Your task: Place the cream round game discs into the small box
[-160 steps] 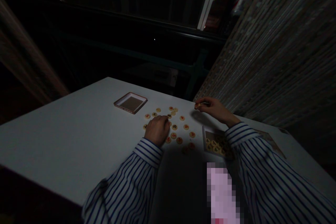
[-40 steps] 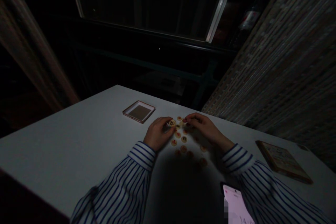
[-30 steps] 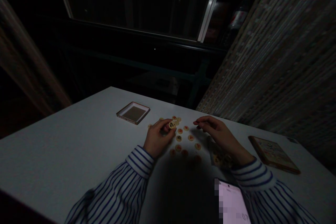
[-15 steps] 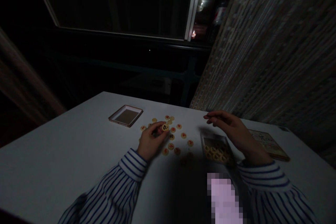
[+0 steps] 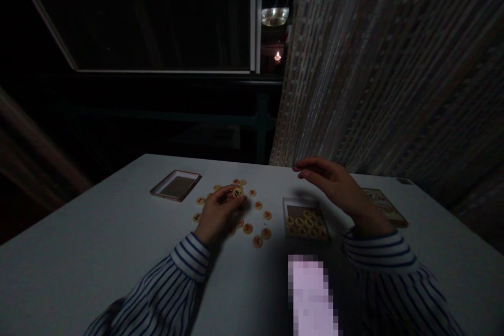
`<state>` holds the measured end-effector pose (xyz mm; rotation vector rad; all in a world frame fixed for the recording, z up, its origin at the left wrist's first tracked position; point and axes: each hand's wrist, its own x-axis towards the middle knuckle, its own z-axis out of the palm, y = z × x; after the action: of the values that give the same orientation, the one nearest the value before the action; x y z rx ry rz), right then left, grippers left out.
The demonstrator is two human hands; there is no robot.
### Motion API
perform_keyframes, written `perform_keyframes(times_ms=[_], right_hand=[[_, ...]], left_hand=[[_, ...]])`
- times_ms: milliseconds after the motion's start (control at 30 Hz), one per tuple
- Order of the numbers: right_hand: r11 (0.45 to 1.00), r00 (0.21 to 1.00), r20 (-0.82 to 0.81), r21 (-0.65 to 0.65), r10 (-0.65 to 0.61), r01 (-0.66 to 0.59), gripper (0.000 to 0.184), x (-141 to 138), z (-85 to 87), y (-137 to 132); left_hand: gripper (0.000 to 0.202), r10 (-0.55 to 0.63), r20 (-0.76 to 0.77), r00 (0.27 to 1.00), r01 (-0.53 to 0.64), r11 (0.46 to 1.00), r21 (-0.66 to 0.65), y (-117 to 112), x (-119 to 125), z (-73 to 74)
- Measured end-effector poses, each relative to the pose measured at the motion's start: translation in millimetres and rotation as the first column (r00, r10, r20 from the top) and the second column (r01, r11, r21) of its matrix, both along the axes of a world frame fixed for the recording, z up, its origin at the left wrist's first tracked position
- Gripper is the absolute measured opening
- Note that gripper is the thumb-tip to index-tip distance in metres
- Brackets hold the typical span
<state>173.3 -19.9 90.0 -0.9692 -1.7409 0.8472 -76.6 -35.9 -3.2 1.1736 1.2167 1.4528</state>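
Between the thumb and fingers of my left hand [image 5: 218, 212] is a round Chinese chess piece [image 5: 238, 193] with a black character facing me. Beneath and around that hand, several other chess pieces [image 5: 258, 205] lie scattered on the white table [image 5: 118, 252], most showing red characters. My right hand [image 5: 334, 184] hovers with its fingers stretched out and nothing in them. Below it and a little to the left stands an open box [image 5: 285, 218], part filled with pieces bearing dark characters.
An open, shallow box lid [image 5: 151, 192] lies at the far left. A flat printed box [image 5: 386, 207] rests at the right, partly behind my right wrist. A beaded string curtain [image 5: 334, 73] hangs beyond the table's right side. A pixelated pink patch covers the near middle.
The view has shifted, so the table and both hands appear further left. My left hand keeps the chess piece pinched, and my right hand stays raised near the box.
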Motion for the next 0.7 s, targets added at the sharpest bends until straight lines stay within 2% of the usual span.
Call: perform_keyframes(times_ms=[200,433,567,700], right_hand=[[0.999,0.999,-0.032,0.034,0.015,-0.014,0.023,11.6,6.6,-4.4],[0.998,0.999,-0.038,0.064,0.017,-0.015,0.022,19.0,9.1,-6.8],[0.996,1.000,-0.006,0.091,0.003,-0.002,0.022,21.4,8.1,-5.8],[0.995,1.000,0.027,0.101,-0.012,0.009,0.021,23.1,5.9,-4.0]], left_hand=[[0.041,-0.064,-0.022,0.998,0.064,0.998,-0.029,5.6,24.1,22.2],[0.042,-0.127,0.003,0.992,0.127,0.992,-0.006,21.7,48.8,37.8],[0.042,-0.123,0.006,0.992,0.123,0.992,0.004,33.0,63.4,44.6],[0.040,-0.101,-0.007,0.995,0.101,0.992,0.073,43.6,80.1,52.7]])
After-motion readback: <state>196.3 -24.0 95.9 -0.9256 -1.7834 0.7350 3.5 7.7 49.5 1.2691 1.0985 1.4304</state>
